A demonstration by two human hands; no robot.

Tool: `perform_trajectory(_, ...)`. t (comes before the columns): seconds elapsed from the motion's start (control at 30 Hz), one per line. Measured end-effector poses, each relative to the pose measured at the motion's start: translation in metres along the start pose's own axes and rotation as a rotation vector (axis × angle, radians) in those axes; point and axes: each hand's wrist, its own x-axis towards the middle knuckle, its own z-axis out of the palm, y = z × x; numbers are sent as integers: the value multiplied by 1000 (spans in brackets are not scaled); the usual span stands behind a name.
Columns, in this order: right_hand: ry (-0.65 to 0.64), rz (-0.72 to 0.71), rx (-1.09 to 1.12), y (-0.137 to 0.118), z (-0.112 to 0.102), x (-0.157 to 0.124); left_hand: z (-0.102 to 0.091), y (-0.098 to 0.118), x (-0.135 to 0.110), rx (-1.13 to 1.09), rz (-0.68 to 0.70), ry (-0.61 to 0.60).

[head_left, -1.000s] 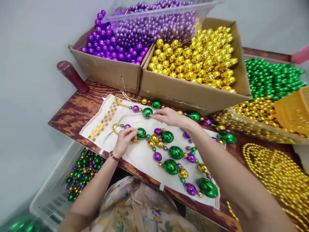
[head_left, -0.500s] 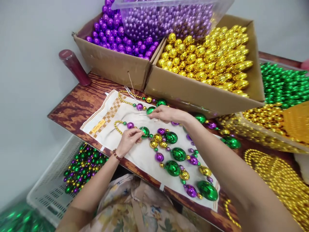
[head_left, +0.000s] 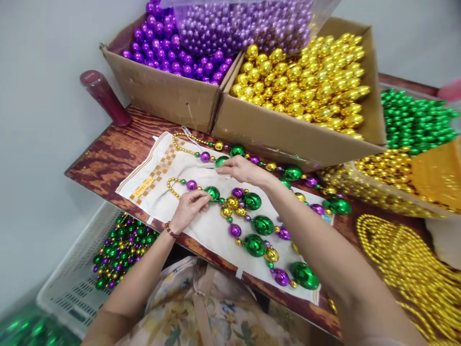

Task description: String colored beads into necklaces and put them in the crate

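Note:
My right hand (head_left: 237,169) is closed in a pinch over the white towel, on a thin needle whose tip points left. A faint white thread (head_left: 190,114) hangs from a hole in the cardboard box behind. My left hand (head_left: 190,207) pinches the bead necklace (head_left: 254,245) at the lower edge of a large green bead (head_left: 212,193); its fingertips hide the exact spot. This necklace of green, purple and gold beads lies across the towel (head_left: 194,218). Behind my right hand runs a second bead strand (head_left: 292,173).
Behind stand a box of purple beads (head_left: 162,79), a box of gold beads (head_left: 288,125) and a clear tub of lilac beads (head_left: 245,29). A maroon bottle (head_left: 106,98) is at left. Gold bead strands (head_left: 399,259) lie right. A white basket (head_left: 72,274) sits below the table's left edge.
The view has shifted slightly, moving everything a little left. The thread from the box now looks fainter. Both hands keep their pinches in nearly the same places.

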Motion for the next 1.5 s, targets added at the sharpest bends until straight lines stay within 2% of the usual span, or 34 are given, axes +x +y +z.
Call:
perform_trajectory(0.1,175,-1,81,26,-23,-48,0,4,-3,32,4,3)
perform_trajectory(0.23,395,165,175,84,-54,-159,7,9,-4,86,43,-14)
perform_trajectory(0.33,598,342,158,135,-51,-237,19,17,-4,147,90,-58)
perform_trajectory(0.43,675,427,112,185,-28,-278,35,27,-4,249,148,-124)
perform_trajectory(0.5,741,431,77,214,-10,-283,45,33,-5,304,175,-150)
perform_trajectory(0.6,850,422,-18,244,9,-276,54,38,-6,336,181,-164)
perform_trajectory(0.77,955,465,-201,266,20,-267,59,38,-8,345,168,-186)
perform_trajectory(0.93,961,455,-337,266,23,-268,62,37,-9,335,157,-192)
perform_trajectory(1.2,907,433,-355,262,29,-267,58,35,-9,331,133,-163)
perform_trajectory(1.5,907,608,-537,254,19,-254,55,33,-8,303,120,-164)
